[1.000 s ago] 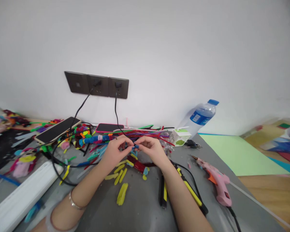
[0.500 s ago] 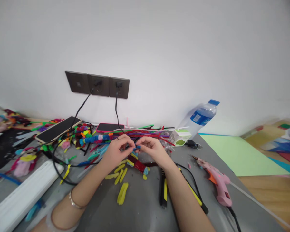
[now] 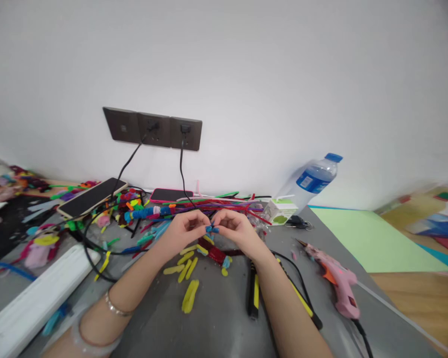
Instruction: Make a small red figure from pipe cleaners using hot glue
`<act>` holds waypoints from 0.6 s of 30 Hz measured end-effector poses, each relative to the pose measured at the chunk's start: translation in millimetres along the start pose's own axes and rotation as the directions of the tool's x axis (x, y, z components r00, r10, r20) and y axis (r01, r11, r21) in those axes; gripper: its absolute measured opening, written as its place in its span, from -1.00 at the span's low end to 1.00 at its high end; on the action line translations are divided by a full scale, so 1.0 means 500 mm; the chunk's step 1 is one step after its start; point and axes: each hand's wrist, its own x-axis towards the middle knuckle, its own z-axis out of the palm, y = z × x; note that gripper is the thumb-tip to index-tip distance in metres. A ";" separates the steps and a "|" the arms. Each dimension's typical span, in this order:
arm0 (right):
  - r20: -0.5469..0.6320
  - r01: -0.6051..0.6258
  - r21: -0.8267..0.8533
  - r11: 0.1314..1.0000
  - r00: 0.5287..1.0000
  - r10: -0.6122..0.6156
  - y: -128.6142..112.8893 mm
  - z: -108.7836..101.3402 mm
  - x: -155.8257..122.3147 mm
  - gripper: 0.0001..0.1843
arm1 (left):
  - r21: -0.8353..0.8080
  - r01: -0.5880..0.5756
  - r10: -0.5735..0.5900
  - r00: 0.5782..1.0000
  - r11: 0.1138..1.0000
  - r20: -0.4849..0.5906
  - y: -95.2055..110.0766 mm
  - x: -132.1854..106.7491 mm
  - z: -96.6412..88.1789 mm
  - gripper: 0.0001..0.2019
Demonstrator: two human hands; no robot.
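Note:
My left hand and my right hand meet above the table, thumbs and forefingers pinched tip to tip. Bright blue shows at both thumb tips, with a darker blue bit between them; what they hold is too small to name. Just below the fingers lies a dark red fuzzy piece with yellow and light blue ends. Several short yellow pipe cleaner pieces are scattered beside it, and a folded yellow piece rests closer to me.
Behind my hands lie bundled pipe cleaners and two phones. Black cables hang from the wall sockets. A white power strip is at left. Rightward are a utility knife, a pink glue gun, a small box and a bottle.
Both hands stay pinched together in nearly the same place. The thumb tips have turned slightly, and more blue shows between them. The whole view has shifted a little.

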 end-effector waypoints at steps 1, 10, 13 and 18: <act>0.010 -0.002 0.002 1.000 1.000 0.002 0.001 -0.001 0.000 -0.78 | -0.002 0.003 -0.003 1.000 1.000 0.004 -0.001 0.000 0.000 -0.77; 0.080 -0.041 0.017 0.999 0.996 0.040 -0.009 0.004 -0.006 -0.74 | 0.004 -0.023 0.022 0.999 1.000 0.036 -0.005 -0.001 -0.003 -0.75; 0.092 -0.051 0.023 0.998 0.995 0.049 -0.013 0.007 -0.007 -0.73 | 0.021 -0.051 0.050 0.998 0.998 0.049 -0.005 -0.003 -0.004 -0.76; 0.084 0.000 0.011 1.000 0.996 -0.001 -0.013 0.006 -0.006 -0.75 | 0.062 -0.110 0.108 0.994 0.992 0.026 0.006 -0.004 0.000 -0.82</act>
